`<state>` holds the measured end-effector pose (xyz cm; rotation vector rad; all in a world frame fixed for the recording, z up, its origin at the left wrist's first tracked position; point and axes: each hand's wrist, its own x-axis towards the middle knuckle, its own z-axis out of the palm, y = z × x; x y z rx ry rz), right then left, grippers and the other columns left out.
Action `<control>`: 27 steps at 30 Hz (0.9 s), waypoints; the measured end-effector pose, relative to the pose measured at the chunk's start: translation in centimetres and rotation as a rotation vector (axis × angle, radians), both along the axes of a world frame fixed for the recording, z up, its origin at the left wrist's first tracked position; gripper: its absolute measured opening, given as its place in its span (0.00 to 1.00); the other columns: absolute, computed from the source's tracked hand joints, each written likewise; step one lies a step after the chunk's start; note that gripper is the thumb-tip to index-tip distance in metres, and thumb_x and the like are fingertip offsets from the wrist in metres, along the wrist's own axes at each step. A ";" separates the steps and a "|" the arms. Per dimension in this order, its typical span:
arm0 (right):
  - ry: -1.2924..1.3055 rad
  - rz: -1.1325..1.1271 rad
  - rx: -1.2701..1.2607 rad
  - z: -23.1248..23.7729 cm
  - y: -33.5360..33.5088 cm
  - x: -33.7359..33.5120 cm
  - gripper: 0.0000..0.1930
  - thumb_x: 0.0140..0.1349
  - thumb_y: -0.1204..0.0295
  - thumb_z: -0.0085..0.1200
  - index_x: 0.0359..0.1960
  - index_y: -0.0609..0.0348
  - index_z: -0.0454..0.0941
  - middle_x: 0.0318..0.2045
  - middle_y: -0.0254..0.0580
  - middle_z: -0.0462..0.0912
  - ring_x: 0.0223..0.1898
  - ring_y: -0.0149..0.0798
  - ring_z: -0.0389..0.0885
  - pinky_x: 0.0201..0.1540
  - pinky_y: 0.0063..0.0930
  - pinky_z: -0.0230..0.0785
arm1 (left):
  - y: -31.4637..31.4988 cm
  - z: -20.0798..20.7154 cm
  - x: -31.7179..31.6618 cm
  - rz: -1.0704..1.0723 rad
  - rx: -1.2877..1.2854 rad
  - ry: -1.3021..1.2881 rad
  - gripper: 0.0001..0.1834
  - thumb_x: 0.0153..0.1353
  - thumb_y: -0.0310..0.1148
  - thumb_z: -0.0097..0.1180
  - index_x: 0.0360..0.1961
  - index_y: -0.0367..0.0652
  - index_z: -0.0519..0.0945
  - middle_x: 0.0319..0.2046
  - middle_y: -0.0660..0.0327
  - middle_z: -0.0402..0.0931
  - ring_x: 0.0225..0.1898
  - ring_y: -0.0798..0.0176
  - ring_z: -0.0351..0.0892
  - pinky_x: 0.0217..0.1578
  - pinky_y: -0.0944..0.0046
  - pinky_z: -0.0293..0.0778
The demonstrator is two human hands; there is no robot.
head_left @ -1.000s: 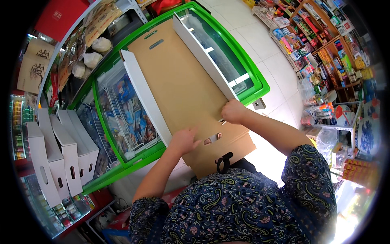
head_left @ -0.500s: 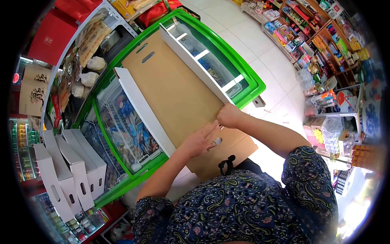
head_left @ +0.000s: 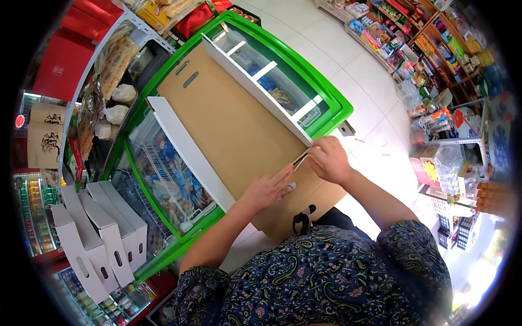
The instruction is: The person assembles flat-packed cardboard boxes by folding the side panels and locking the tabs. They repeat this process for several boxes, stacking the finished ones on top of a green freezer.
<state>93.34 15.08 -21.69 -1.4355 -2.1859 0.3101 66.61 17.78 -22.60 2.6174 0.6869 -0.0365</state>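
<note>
The part being handled is a partly folded carton blank (head_left: 234, 114), brown face up, laid across the top of a green-rimmed chest freezer (head_left: 335, 96). It lies in front of the person; its long axis runs away from the body and toward the left, and its near end overhangs the freezer rim. Two white side walls, left (head_left: 187, 155) and right (head_left: 258, 88), stand up along its long edges.

Both hands are at the near end. Left hand (head_left: 263, 191): fingers extended and close together, laid on the board near the crease. Right hand (head_left: 330, 161): fingers bent, thumb and fingertips drawn together at the near end of the right wall, to which it is the nearer hand. I cannot tell whether it grips the wall or a small tab there.

Containers: through the glass, the freezer shows wire racks (head_left: 157, 167) and wrapped packages (head_left: 185, 175). To the left, several white cartons (head_left: 111, 225) with oblong handle slots stand side by side; their contents are hidden.
</note>
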 end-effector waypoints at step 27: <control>0.866 -0.443 -1.383 -3.5 -9.0 4.7 0.20 0.65 0.61 0.51 0.48 0.67 0.79 0.38 0.42 0.82 0.43 0.34 0.78 0.48 0.29 0.70 | 0.1 -0.5 -0.4 -0.029 -0.085 -0.016 0.35 0.60 0.33 0.54 0.69 0.43 0.60 0.72 0.62 0.51 0.50 0.51 0.77 0.48 0.57 0.76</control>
